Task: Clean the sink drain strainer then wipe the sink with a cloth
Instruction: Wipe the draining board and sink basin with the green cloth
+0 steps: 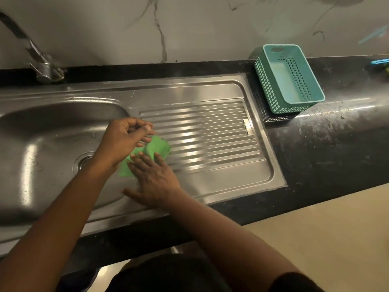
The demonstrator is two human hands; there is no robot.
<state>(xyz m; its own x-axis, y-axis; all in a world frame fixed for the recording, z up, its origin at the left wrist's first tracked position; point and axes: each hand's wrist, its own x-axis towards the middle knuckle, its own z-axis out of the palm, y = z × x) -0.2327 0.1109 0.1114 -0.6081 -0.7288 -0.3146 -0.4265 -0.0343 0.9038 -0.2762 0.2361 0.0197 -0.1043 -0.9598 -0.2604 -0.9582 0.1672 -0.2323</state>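
A crumpled green cloth [158, 147] lies on the steel sink [221, 182], at the left end of the ribbed draining board beside the basin. My right hand [154, 179] presses flat on the cloth's near part with straight fingers. Above the cloth's far edge, my left hand [124, 140] has its fingers curled and grips the raised fold there. The drain with its strainer [82, 161] sits in the basin floor, half hidden behind my left wrist.
A steel tap [45, 69] stands at the back left of the basin. A teal plastic basket [289, 80] rests on a dark basket on the black counter [328, 148] to the right. A blue object [380, 62] lies at the far right edge.
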